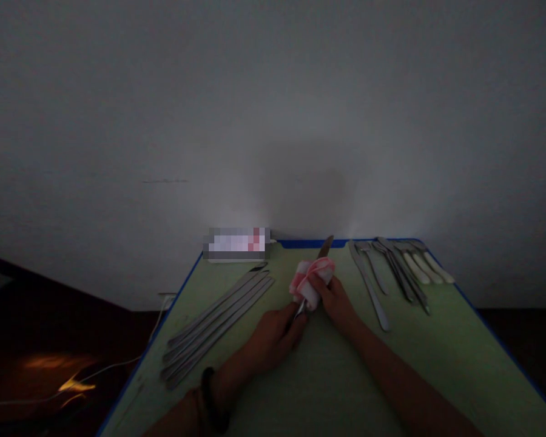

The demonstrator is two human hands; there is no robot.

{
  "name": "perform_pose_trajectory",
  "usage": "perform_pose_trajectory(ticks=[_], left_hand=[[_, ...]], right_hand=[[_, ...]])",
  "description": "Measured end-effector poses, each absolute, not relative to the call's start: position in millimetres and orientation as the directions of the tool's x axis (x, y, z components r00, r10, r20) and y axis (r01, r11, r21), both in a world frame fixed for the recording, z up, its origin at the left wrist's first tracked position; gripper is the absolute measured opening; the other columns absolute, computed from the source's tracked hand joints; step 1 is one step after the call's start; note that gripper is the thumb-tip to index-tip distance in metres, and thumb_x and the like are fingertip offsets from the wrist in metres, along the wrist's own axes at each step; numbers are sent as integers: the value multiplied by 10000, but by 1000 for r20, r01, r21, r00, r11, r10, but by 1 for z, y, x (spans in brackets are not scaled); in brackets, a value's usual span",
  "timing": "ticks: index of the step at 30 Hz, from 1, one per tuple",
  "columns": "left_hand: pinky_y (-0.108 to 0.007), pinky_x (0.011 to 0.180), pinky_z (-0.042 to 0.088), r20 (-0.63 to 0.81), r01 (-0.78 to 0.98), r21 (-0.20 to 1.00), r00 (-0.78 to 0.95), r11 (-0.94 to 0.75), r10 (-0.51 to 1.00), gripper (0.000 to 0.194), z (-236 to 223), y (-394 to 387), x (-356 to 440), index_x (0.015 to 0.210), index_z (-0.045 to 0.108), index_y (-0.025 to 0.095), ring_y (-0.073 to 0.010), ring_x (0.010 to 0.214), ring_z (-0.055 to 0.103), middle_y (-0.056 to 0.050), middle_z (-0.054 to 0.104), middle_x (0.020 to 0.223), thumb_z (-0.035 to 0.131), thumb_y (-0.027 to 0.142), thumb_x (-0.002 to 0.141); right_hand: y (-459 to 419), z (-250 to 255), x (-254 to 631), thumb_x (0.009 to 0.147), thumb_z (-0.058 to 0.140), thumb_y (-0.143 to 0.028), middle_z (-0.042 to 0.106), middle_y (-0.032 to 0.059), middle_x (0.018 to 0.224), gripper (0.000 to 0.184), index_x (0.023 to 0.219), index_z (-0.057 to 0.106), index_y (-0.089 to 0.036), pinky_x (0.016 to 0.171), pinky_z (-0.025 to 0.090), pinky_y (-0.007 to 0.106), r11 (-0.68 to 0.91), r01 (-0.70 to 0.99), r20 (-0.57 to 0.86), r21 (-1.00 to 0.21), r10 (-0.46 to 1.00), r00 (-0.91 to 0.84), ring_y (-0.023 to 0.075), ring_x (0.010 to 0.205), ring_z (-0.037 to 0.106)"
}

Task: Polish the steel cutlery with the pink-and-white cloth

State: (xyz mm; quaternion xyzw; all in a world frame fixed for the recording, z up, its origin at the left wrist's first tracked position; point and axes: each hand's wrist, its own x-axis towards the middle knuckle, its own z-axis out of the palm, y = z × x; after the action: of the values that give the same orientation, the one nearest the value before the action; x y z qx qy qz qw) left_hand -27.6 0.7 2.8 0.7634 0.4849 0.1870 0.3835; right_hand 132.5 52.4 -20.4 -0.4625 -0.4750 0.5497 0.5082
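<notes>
A table knife (pixel 326 247) slants away from me over the middle of the table, its blade tip pointing to the wall. My left hand (pixel 279 334) is closed around the knife's handle. A pink and white cloth (pixel 306 282) is wrapped around the middle of the knife, hiding that part. My right hand (pixel 334 297) grips the cloth, fingers pressed over it against the knife. To the left lie several metal table knives (pixel 218 325), side by side on a slant. To the right, a single metal knife (pixel 370 288) lies beside a small fork (pixel 375 270).
More cutlery with dark handles (pixel 403 273) and several white-handled pieces (pixel 421 267) lie at the far right. A blurred-out white device (pixel 236 246) stands at the back left corner. The green table (pixel 337 382) has a blue edge and meets a wall. A white cable (pixel 157 328) hangs at left.
</notes>
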Motion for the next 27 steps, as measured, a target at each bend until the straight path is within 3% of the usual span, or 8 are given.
perform_pose_trajectory(ticks=[5, 10, 13, 21, 27], left_hand=[[-229, 581, 386, -55, 600, 770, 404, -219, 913, 296, 1, 2, -26, 993, 534, 173, -144, 639, 548, 0, 587, 718, 323, 378, 957], [-224, 541, 357, -91, 629, 746, 420, -218, 903, 347, 3, -3, -31, 821, 530, 176, -130, 581, 508, 28, 509, 623, 322, 422, 952], [-216, 541, 356, -101, 607, 765, 440, -213, 892, 357, 4, -7, -38, 794, 534, 178, -121, 593, 515, 33, 508, 639, 333, 429, 948], [-229, 558, 358, -88, 630, 744, 421, -221, 903, 335, 1, -7, -36, 794, 544, 176, -124, 594, 515, 28, 531, 649, 366, 422, 936], [-215, 493, 320, -130, 525, 847, 356, -82, 925, 396, 5, -5, -37, 881, 593, 157, -107, 509, 441, 52, 450, 555, 329, 445, 942]], right_hand=[[57, -28, 134, 712, 663, -499, 614, 15, 621, 360, 757, 620, -145, 547, 416, 256, -82, -302, -69, -950, 996, -55, 134, 561, 523], [63, -25, 136, 728, 659, -496, 667, 34, 695, 342, 782, 620, -161, 556, 465, 270, -120, -599, -161, -792, 987, 16, 145, 588, 587], [67, -20, 138, 723, 683, -446, 674, 31, 726, 296, 780, 620, -162, 590, 488, 279, -102, -689, -161, -717, 987, 22, 145, 611, 604], [68, -18, 138, 715, 694, -421, 671, 31, 768, 295, 812, 625, -151, 645, 481, 281, -161, -731, -122, -663, 987, -106, 147, 665, 612], [61, -25, 139, 664, 727, -443, 652, 31, 744, 340, 796, 616, -150, 651, 454, 273, -180, -580, -113, -794, 982, -151, 146, 674, 578]])
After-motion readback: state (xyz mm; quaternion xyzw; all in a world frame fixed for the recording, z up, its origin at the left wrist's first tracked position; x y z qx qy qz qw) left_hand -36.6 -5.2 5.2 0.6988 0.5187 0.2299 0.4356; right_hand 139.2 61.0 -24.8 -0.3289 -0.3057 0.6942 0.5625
